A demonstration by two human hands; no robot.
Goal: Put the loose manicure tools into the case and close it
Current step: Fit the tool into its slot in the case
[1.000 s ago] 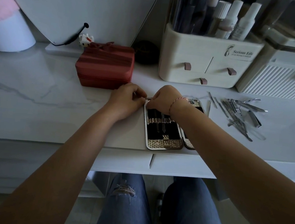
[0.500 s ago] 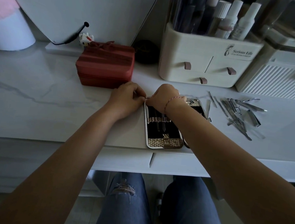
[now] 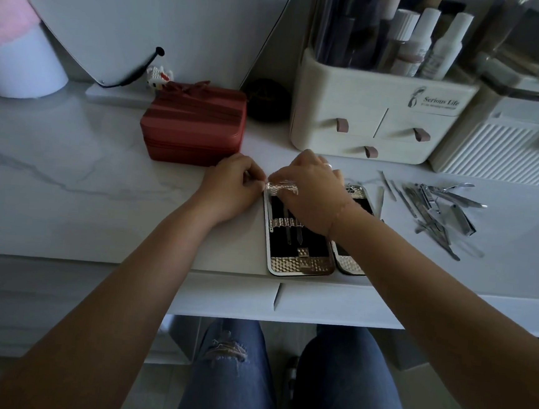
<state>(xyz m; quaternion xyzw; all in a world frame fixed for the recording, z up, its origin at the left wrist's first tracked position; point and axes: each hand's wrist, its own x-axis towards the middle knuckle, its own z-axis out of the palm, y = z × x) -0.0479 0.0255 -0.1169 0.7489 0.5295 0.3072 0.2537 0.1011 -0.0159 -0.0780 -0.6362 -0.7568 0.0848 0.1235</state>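
Note:
The manicure case lies open near the desk's front edge, black inside with gold textured trim. Two thin tools sit under its middle band. Its right half is mostly hidden by my right forearm. My left hand pinches the case's top left corner. My right hand is over the top of the case, fingers closed on the gold top strap. I cannot tell whether it also holds a tool. The loose metal tools lie in a pile to the right, apart from both hands.
A red zipped box stands just behind my left hand. A cream drawer organiser with bottles and a white ribbed box line the back. A white pot is at the far left. The desk edge is right below the case.
My right hand has lifted slightly off the top of the case, uncovering the gold top strap. My left hand has stayed at the corner.

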